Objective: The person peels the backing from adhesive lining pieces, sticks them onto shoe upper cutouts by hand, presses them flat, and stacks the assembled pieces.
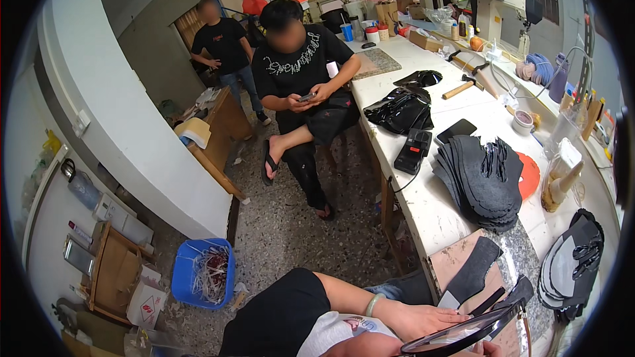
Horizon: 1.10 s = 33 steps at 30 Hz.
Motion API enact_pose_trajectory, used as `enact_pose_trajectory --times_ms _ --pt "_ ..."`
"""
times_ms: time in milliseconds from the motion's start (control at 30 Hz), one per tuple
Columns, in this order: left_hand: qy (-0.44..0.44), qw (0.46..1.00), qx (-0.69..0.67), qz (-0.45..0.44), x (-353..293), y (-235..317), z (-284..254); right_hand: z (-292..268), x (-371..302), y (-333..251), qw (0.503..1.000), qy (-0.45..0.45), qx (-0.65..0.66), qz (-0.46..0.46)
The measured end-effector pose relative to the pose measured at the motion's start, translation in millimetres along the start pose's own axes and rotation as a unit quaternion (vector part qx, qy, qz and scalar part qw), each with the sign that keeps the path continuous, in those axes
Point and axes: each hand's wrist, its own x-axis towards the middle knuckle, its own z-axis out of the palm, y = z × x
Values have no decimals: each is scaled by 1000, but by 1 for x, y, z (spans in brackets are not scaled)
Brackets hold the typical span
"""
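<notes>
At the lower right, my left hand (pixel 426 320), with a pale bangle on its wrist, lies with fingers stretched out over the near edge of the worktable. Just past its fingers, a black cut piece (pixel 473 276) of leather-like material with a light end rests on a pinkish board (pixel 453 259). Narrow black strips lie beside that piece. Of my right hand (pixel 488 349), only some fingers show at the bottom edge; what they touch is hidden. A dark eyeglass frame (pixel 522 291) cuts across the view before both hands.
Stacked black cut pieces (pixel 479 182) and another stack (pixel 570 268) lie on the table. Beyond are a black corded device (pixel 414 150), a phone (pixel 458 129), glossy black sheets (pixel 400 109) and a hammer (pixel 458 88). A person (pixel 297 59) sits beside the table; another stands behind. A blue bin (pixel 177 277) holds scraps.
</notes>
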Motion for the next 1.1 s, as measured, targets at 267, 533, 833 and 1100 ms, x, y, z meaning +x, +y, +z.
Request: enact_pose_trajectory --times_ms 267,533,833,1100 --pt "-28 999 37 19 3 4 -7 -18 -2 -1 1000 19 -18 6" --pt "-72 997 8 -40 4 13 -19 -39 -11 1 999 37 -31 13" --pt "-24 999 8 -29 -1 10 -11 -66 -13 3 997 55 -55 15" --pt "-23 999 14 -20 -1 4 -12 -75 -9 -4 993 70 -99 -4"
